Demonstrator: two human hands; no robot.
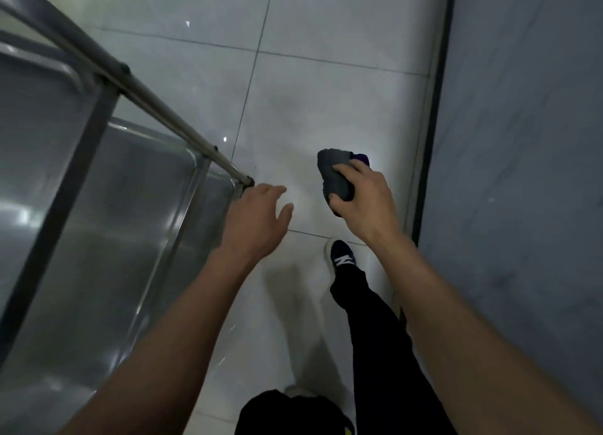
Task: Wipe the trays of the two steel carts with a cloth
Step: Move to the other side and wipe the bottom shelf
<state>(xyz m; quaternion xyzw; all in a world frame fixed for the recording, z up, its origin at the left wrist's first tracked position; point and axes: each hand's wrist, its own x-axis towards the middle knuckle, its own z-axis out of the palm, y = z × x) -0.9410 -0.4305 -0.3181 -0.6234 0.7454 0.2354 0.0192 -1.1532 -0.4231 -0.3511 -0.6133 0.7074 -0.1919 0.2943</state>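
We stand beside 1 steel cart [107,180] that fills the left of the view, and we judge that we are moving along it, since 1 foot [341,256] is stepped forward on the tiled floor [326,92] between the cart and the grey wall [522,141]. The second cart does not show here.

Our right hand [363,194] holds the cloth [336,173], a grey wad with a bit of purple showing at its far edge, out over the floor and well apart from the cart. The fingers are curled tight around it, knuckles up, the forearm stretched forward. Bunching it this way, we think, keeps it compact and ready for pressing flat on the next surface.

Our left hand [257,216] reaches toward the near corner of the cart, just beside the end of the slanting rail [143,92]. Its fingers are spread and loose, gripping nothing; whether the fingertips touch the corner we cannot tell. We take this as a reach to steady or pull the cart.

The lower tray [130,206] lies bare and shiny beneath the rail, and a higher tray [36,114] sits at the far left, blurred. No wiping is under way; the cloth is off both trays.
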